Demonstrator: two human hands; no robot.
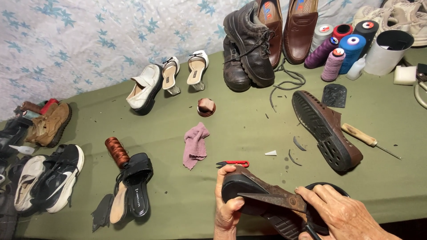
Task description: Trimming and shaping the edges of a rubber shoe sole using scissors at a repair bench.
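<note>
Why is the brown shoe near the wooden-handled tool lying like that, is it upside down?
Yes, upside down. The brown shoe shows its dark, grooved sole facing up, with its top pressed against the green table. The wooden-handled tool lies beside it.

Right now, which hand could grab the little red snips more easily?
Probably the left hand. It holds the dark shoe's black sole just below the small red-handled thread snips on the green cloth. The right hand is busy gripping the rusty metal shears, farther away.
</note>
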